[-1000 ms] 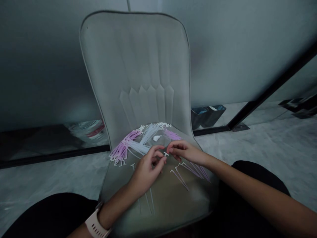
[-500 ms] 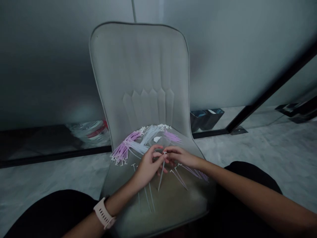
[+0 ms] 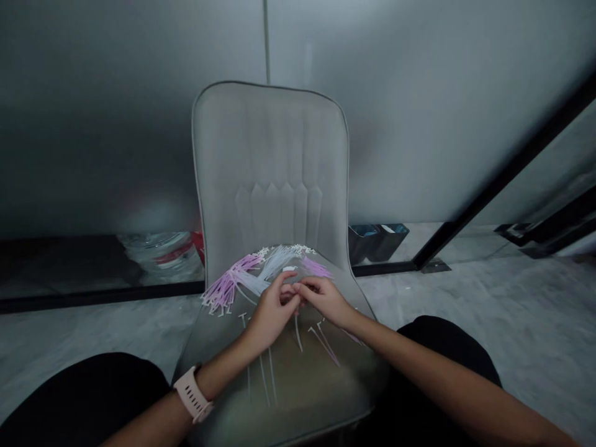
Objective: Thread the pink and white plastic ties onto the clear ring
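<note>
Over the chair seat, my left hand (image 3: 272,310) and my right hand (image 3: 326,302) meet with their fingertips pinched together. Both close around the upper end of a thin pale stick (image 3: 298,335), whose lower part hangs below the fingers. Its top is hidden by the fingertips. Left of my hands lies a fanned bundle of purple sticks (image 3: 223,290) with white T-shaped ends, crossed by a bundle of pale bluish-white sticks (image 3: 274,268). Just behind my fingers are more purple sticks (image 3: 316,267). A few loose purple sticks (image 3: 326,347) lie near my right wrist, and several pale ones (image 3: 267,375) under my left forearm.
The grey padded chair (image 3: 274,143) stands against a frosted glass partition (image 3: 419,124). A small white piece (image 3: 289,269) lies behind my hands. Dark boxes (image 3: 379,242) and a clear plastic-wrapped item (image 3: 161,254) show at floor level. My knees flank the seat.
The view has shifted, so the chair back appears lower. My fingertips have drawn closer together and now cover the stick's T-shaped top, which was visible before.
</note>
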{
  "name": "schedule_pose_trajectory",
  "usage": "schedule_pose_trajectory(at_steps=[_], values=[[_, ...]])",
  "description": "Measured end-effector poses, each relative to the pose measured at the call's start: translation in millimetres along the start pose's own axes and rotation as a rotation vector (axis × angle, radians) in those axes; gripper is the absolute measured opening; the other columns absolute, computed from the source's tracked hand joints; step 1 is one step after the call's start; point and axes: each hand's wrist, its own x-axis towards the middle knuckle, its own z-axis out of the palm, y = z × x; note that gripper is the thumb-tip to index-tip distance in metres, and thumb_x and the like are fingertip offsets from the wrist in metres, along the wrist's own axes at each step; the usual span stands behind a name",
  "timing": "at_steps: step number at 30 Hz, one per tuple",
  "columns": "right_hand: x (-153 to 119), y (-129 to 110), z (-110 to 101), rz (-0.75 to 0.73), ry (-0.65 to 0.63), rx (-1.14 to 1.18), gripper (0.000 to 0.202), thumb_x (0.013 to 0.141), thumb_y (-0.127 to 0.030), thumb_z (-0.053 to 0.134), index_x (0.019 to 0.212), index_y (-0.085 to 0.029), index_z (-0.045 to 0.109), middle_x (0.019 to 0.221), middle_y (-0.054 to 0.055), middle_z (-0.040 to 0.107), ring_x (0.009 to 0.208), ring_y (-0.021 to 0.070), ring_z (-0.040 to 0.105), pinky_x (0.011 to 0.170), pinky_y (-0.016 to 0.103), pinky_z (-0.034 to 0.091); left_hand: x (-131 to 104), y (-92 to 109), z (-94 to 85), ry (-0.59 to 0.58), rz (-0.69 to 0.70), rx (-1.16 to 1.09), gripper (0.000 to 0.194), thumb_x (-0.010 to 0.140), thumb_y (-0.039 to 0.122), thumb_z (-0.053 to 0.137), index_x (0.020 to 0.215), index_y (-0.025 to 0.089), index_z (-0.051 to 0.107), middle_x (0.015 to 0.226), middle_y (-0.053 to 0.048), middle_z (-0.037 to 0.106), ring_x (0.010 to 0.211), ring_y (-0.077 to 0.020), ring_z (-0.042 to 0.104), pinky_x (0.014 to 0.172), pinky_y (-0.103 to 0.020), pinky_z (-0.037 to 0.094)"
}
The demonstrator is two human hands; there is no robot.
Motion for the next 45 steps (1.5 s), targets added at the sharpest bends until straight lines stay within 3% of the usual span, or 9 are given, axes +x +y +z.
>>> schedule_pose_trajectory(at_steps=[7, 14, 21, 27, 32, 36, 39, 42, 45], values=[[-7.0, -11.0, 2.1, -0.038, 0.145, -0.113, 0.018, 0.081, -0.031, 0.065, 0.071, -0.016, 0.066, 0.065, 0.0, 0.061, 0.064, 0.0143, 0.054, 0.058, 0.025, 0.038, -0.4, 5.9, 0.9, -0.011, -0.004, 0.074, 0.036, 0.074, 0.017, 0.06, 0.109, 0.018, 0.051, 0.072, 0.003, 0.064, 0.054, -0.0124, 0.064, 0.043, -0.02, 0.047], [-6.9, -9.8, -7.4, 0.035, 0.138, 0.012, 0.022, 0.081, -0.04, 0.062, 0.08, -0.018, 0.063, 0.073, 0.0, 0.061, 0.063, 0.0138, 0.054, 0.05, 0.023, 0.04, -4.0, 18.7, -3.2, -0.004, 0.035, 0.114, 0.032, 0.08, 0.027, 0.064, 0.11, 0.019, 0.053, 0.075, 0.002, 0.065, 0.058, -0.0142, 0.067, 0.046, -0.022, 0.049], [-10.6, -8.8, -2.7, 0.194, 0.01, 0.16, 0.039, 0.081, -0.055, 0.06, 0.066, -0.02, 0.048, 0.05, -0.005, 0.049, 0.041, 0.0113, 0.05, 0.041, 0.023, 0.04, -6.3, 19.7, -5.6, 0.066, 0.096, 0.236, 0.021, 0.078, 0.022, 0.066, 0.093, 0.02, 0.052, 0.068, 0.006, 0.062, 0.057, -0.0126, 0.065, 0.052, -0.022, 0.049], [-10.4, -21.8, -2.6, 0.082, 0.065, 0.244, 0.035, 0.074, -0.051, 0.07, 0.077, -0.019, 0.057, 0.055, -0.006, 0.056, 0.044, 0.0094, 0.052, 0.046, 0.022, 0.041, -11.0, 27.8, 2.9, 0.056, 0.084, 0.129, 0.026, 0.078, 0.021, 0.065, 0.098, 0.021, 0.048, 0.067, 0.007, 0.061, 0.055, -0.012, 0.064, 0.047, -0.02, 0.046], [-10.9, -23.5, -4.6, 0.105, 0.059, 0.266, 0.036, 0.073, -0.052, 0.071, 0.07, -0.018, 0.059, 0.053, -0.004, 0.058, 0.046, 0.0103, 0.053, 0.047, 0.023, 0.041, -8.8, 26.2, 5.2, 0.039, 0.023, 0.044, 0.032, 0.078, 0.029, 0.066, 0.1, 0.022, 0.045, 0.07, 0.006, 0.059, 0.054, -0.0125, 0.064, 0.038, -0.016, 0.041], [-10.9, -28.8, -11.9, 0.035, 0.126, 0.204, 0.032, 0.073, -0.048, 0.074, 0.072, -0.018, 0.063, 0.056, -0.003, 0.058, 0.048, 0.0105, 0.051, 0.049, 0.024, 0.043, -13.7, 13.9, 7.1, -0.109, -0.18, 0.016, 0.046, 0.08, 0.041, 0.063, 0.115, 0.025, 0.038, 0.089, 0.001, 0.061, 0.054, -0.0149, 0.067, 0.03, -0.016, 0.038], [-4.7, -34.5, -25.1, -0.028, 0.211, 0.114, 0.03, 0.077, -0.046, 0.07, 0.076, -0.017, 0.064, 0.061, -0.002, 0.059, 0.053, 0.0111, 0.053, 0.053, 0.025, 0.045, -21.9, 1.7, 10.9, -0.27, -0.275, 0.103, 0.041, 0.082, 0.041, 0.06, 0.115, 0.023, 0.042, 0.097, -0.003, 0.06, 0.059, -0.014, 0.067, 0.031, -0.015, 0.035], [5.5, -41.4, -45.8, -0.062, 0.237, 0.067, 0.031, 0.082, -0.048, 0.062, 0.082, -0.017, 0.062, 0.071, 0.001, 0.061, 0.062, 0.0126, 0.058, 0.057, 0.025, 0.048, -27.9, -8.6, 13.9, -0.382, -0.172, 0.33, 0.026, 0.087, 0.036, 0.054, 0.108, 0.021, 0.05, 0.097, -0.003, 0.061, 0.065, -0.0142, 0.065, 0.043, -0.02, 0.042], [18.1, -52.1, -70.7, -0.082, 0.171, -0.024, 0.036, 0.086, -0.051, 0.054, 0.084, -0.016, 0.062, 0.072, 0.002, 0.061, 0.061, 0.013, 0.059, 0.058, 0.026, 0.049, -30.7, -15.0, 15.2, -0.463, 0.077, 0.664, 0.018, 0.086, 0.026, 0.055, 0.103, 0.02, 0.057, 0.095, -0.004, 0.065, 0.084, -0.0186, 0.064, 0.073, -0.03, 0.05]])
